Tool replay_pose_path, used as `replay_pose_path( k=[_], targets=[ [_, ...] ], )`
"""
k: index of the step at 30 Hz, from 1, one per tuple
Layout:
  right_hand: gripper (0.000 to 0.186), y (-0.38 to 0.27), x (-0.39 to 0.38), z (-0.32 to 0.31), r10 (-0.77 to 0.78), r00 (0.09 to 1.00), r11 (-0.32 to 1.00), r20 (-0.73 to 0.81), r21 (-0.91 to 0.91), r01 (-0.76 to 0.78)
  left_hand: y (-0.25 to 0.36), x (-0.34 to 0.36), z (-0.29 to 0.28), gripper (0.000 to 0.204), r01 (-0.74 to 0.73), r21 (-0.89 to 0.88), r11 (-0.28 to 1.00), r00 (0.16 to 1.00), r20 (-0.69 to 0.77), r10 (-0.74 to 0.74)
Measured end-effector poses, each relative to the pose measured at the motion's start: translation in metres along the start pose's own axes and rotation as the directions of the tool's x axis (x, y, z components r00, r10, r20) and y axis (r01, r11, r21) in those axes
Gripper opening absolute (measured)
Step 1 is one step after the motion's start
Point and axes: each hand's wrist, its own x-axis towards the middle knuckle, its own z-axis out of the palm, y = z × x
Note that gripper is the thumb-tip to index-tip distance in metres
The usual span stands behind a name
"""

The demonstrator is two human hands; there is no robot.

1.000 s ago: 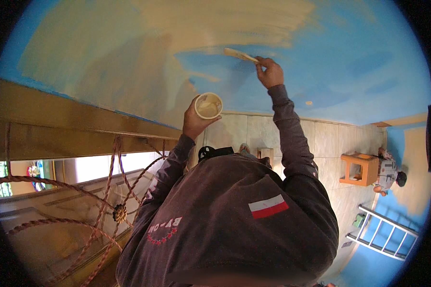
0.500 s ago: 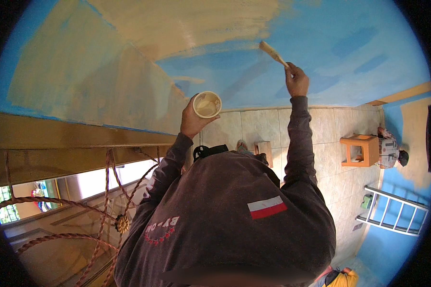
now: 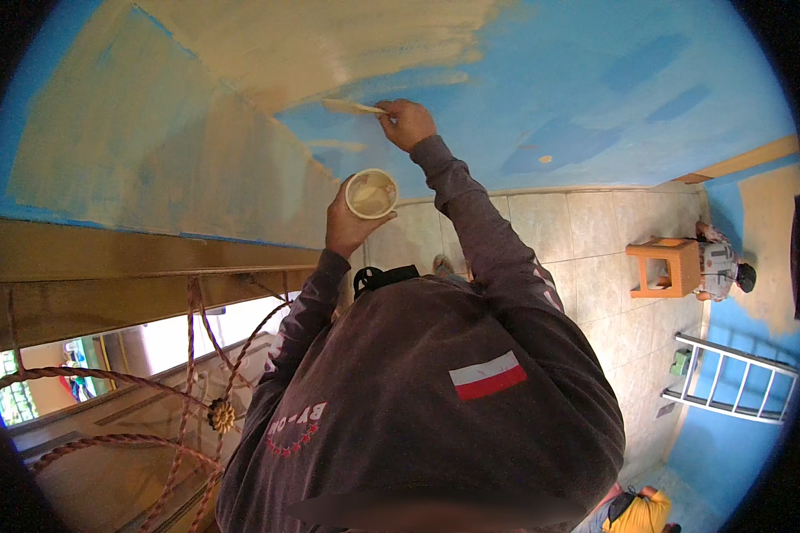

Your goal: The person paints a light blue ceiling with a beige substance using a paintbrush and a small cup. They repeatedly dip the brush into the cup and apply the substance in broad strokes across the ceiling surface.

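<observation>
Held up by my left hand (image 3: 347,229) is a round, whitish tub (image 3: 373,217) with a little cream paint inside, its mouth facing up. My right hand (image 3: 409,124) grips the handle of a paintbrush (image 3: 351,106), fingers closed round it. The brush points left, its bristles at the wall close to the corner, between beige strokes. Most of this wall (image 3: 507,89) is blue, with beige paint covering its upper left. The adjoining left wall (image 3: 142,151) carries a streaky beige coat over blue. Whether the bristles touch the surface I cannot tell.
Twisted metal railing bars (image 3: 187,373) stand at lower left, beside a window. To the right are an orange stool (image 3: 676,266), a person in a cap (image 3: 718,271) at the far wall and a leaning ladder (image 3: 729,386). Someone in yellow (image 3: 640,513) is at lower right.
My right hand has swung left and slightly down with the paintbrush, from the open blue area toward the wall corner. My left hand and the tub have shifted slightly left.
</observation>
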Motion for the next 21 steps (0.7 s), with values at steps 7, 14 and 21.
replay_pose_path(
  k=[7,14,21],
  targets=[
    [0.027,0.012,0.003,-0.018,0.113,0.991,0.993,0.066,-0.051,-0.11,0.0,0.001,-0.001,0.084,-0.024,-0.008,1.0,0.999,-0.028,0.024],
    [0.026,0.085,-0.034,-0.108,0.181,0.977,0.971,-0.11,-0.14,-0.196,-0.005,0.0,-0.004,0.089,-0.025,0.046,0.999,1.0,-0.013,0.025],
    [0.024,0.116,-0.089,-0.165,0.352,0.879,0.877,-0.323,-0.214,-0.43,0.004,-0.001,0.004,0.085,0.001,0.033,0.999,1.0,-0.013,-0.001]
  ],
)
